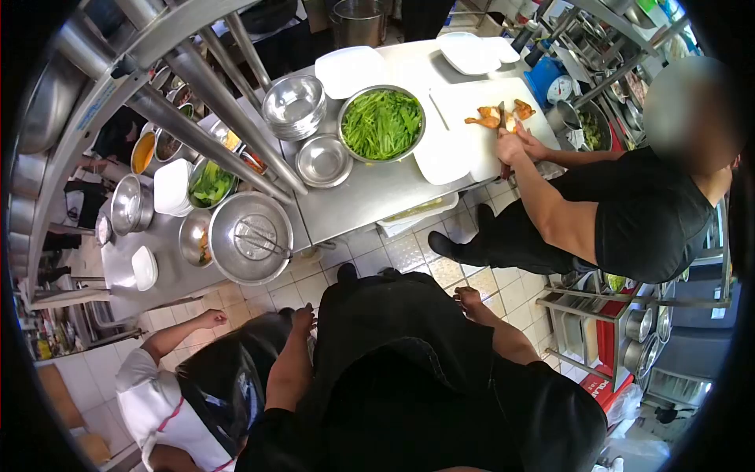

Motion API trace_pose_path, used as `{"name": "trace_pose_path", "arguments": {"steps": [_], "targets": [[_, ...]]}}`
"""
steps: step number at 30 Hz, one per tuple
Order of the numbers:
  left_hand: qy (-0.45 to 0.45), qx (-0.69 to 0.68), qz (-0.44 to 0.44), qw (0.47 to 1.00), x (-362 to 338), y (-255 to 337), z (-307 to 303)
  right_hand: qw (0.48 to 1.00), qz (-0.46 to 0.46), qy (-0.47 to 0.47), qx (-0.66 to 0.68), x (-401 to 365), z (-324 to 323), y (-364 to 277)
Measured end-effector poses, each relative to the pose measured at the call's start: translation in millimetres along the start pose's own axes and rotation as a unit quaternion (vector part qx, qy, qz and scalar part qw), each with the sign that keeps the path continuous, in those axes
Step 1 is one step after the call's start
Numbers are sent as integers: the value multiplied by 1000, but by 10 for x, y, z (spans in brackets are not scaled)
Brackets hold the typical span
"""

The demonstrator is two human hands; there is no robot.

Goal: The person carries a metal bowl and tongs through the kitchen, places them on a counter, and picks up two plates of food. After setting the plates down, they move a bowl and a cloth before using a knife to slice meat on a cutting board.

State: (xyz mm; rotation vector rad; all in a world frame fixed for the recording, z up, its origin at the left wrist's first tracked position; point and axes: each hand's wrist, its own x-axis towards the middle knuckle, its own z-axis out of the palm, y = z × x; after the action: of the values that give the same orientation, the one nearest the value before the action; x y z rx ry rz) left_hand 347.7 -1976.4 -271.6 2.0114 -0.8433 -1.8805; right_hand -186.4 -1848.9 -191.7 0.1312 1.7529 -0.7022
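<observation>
Steel mixing bowl [225,237] stands on the table [354,206], ahead and a little left of the person, right by the near edge; the left hand [303,318] hangs below it beside the black apron [377,315], apart from the rim, fingers half curled, though I cannot tell whether they pinch anything; the right hand [469,301] hangs at the apron's other side, fingers loosely bent, its grip likewise unclear. For good handling I would judge two hands best, one at each side of that wide rim; the smooth metal would probably slide or swing if taken from one side, and the metal utensil [259,238] leaning inside, thin and rod-like, could rattle or tip out.

Beyond, a small steel bowl [323,160] is round and shallow; next to it, a basin holds cut greens [381,123], leafy and glossy, heaped loosely in long strips; behind the small bowl, stacked bowls [293,106] nest rim over rim, thin-walled and shiny. Farther to the right, a co-worker's hands [511,147] hold a knife [502,112] at browned meat pieces [488,122] on a flat, matte white board [460,98]; those hands deserve room, the blade being out; at the far side lie pale, smooth white trays [350,69].
</observation>
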Motion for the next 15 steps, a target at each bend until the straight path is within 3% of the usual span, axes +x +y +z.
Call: {"name": "trace_pose_path", "arguments": {"steps": [1,7,15], "targets": [[9,-49,-41,998,21,-4,-9,1000,0,0,0,-12,22,-35],[88,-2,-84,993,-184,277,36,1000,15,12,7,-58,108,35],[60,-17,-96,993,-212,365,-25,999,24,30,-2,-93,99,154]]}}
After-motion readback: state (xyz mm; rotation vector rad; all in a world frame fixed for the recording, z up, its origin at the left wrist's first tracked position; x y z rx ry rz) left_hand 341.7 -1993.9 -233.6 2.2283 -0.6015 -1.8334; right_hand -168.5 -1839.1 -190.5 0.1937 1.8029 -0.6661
